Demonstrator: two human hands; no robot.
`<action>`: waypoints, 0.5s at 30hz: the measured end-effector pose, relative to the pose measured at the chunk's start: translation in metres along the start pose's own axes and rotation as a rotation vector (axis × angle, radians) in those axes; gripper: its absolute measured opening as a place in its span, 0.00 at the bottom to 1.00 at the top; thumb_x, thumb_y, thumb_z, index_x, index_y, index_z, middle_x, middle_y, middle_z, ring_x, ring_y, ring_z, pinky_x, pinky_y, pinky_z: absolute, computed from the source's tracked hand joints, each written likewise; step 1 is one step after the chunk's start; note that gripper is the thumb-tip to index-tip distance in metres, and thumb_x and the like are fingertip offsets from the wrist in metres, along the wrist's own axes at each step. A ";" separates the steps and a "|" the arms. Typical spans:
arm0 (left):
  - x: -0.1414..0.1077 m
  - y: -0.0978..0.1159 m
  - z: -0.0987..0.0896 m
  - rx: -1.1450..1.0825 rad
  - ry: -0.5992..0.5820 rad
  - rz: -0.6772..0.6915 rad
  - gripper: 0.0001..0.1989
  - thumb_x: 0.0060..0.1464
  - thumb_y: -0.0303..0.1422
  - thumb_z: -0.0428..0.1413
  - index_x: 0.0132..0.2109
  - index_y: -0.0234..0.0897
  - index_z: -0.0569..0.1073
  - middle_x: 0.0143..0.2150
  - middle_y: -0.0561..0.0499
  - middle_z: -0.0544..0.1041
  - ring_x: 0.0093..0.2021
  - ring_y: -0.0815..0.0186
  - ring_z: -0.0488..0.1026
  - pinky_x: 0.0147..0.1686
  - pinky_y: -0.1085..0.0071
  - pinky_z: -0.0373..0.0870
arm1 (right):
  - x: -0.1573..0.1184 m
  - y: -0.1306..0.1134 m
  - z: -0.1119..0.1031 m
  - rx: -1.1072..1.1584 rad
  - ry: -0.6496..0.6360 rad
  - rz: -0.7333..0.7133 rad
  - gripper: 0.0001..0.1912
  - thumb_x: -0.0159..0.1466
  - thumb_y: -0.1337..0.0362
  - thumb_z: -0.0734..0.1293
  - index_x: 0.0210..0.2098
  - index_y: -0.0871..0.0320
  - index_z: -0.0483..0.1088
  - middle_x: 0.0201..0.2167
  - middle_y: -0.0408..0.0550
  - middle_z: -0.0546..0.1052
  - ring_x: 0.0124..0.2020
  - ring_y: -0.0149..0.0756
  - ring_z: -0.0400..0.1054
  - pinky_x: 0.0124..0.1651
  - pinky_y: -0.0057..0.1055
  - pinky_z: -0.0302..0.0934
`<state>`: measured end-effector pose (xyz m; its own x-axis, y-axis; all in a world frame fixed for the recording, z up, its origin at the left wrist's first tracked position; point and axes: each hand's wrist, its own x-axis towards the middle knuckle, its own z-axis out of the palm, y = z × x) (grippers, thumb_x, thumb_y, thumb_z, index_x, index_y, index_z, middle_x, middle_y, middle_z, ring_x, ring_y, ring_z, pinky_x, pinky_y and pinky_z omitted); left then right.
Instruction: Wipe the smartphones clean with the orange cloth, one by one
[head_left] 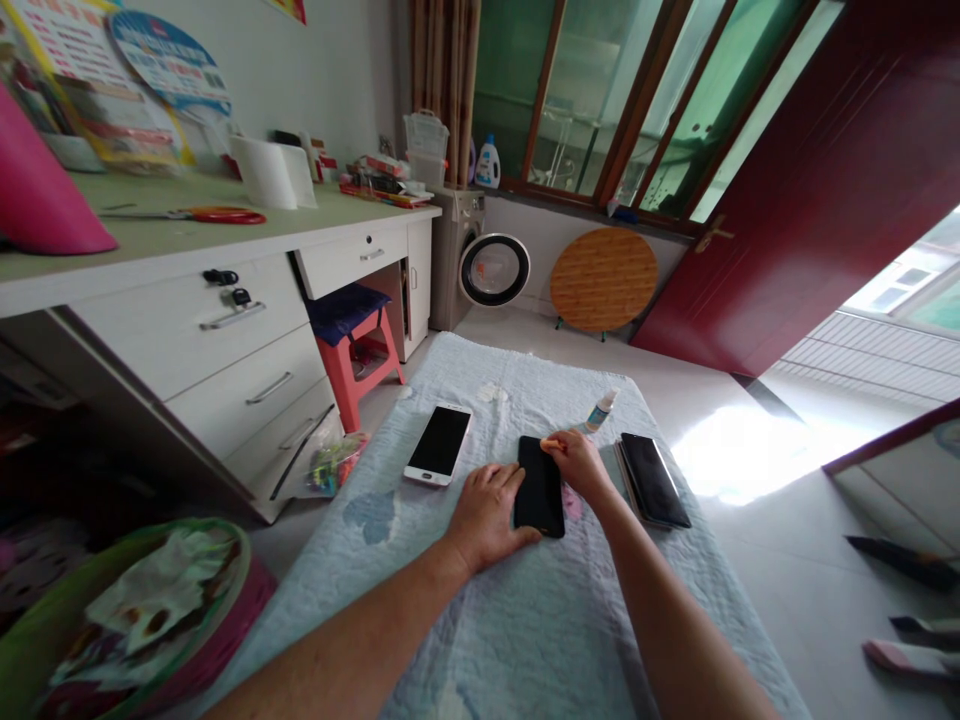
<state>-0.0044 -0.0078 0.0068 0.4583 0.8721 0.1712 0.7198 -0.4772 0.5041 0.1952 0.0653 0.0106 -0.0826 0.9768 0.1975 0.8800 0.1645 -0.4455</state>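
A black smartphone (538,490) lies face up on the cloth-covered table between my hands. My left hand (486,512) holds it steady, fingertips at its left edge and thumb at the bottom edge. At the phone's upper right corner, my right hand (579,462) is closed on a small orange piece (553,444), pressed to the screen; its kind is mostly hidden by the fingers. A white smartphone (439,444) with a dark screen lies to the left. Right of my right hand are another dark phone (654,480), resting on something flat, and a small spray bottle (601,410).
The light blue quilted cloth (405,560) covers the table. A waste bin (244,590) with crumpled tissue stands at the lower left. Beyond are a desk (322,225) with scissors (217,215) and a paper roll (271,172), a red stool (360,365) and an open washing machine (455,240).
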 end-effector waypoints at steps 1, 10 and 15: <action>0.000 0.000 0.000 -0.002 -0.002 0.001 0.42 0.43 0.53 0.62 0.61 0.37 0.63 0.61 0.44 0.67 0.59 0.50 0.61 0.59 0.56 0.55 | -0.004 0.000 -0.002 0.006 -0.016 -0.014 0.10 0.61 0.66 0.63 0.34 0.59 0.77 0.30 0.48 0.74 0.33 0.34 0.67 0.38 0.27 0.56; -0.001 -0.004 0.004 0.006 -0.001 0.014 0.41 0.45 0.53 0.60 0.62 0.38 0.63 0.63 0.44 0.65 0.61 0.49 0.60 0.60 0.55 0.54 | -0.062 -0.024 -0.034 0.136 -0.270 -0.111 0.10 0.60 0.69 0.62 0.34 0.57 0.76 0.32 0.47 0.74 0.33 0.32 0.67 0.37 0.26 0.56; -0.001 -0.003 0.003 0.025 -0.014 0.004 0.42 0.45 0.55 0.60 0.62 0.37 0.62 0.63 0.44 0.65 0.61 0.49 0.59 0.60 0.55 0.55 | -0.086 -0.034 -0.046 0.165 -0.373 -0.119 0.13 0.55 0.75 0.62 0.33 0.56 0.76 0.31 0.45 0.73 0.32 0.30 0.67 0.37 0.25 0.56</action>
<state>-0.0054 -0.0071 0.0020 0.4679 0.8689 0.1614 0.7306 -0.4831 0.4825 0.1939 -0.0305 0.0493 -0.3696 0.9273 -0.0602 0.7699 0.2693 -0.5785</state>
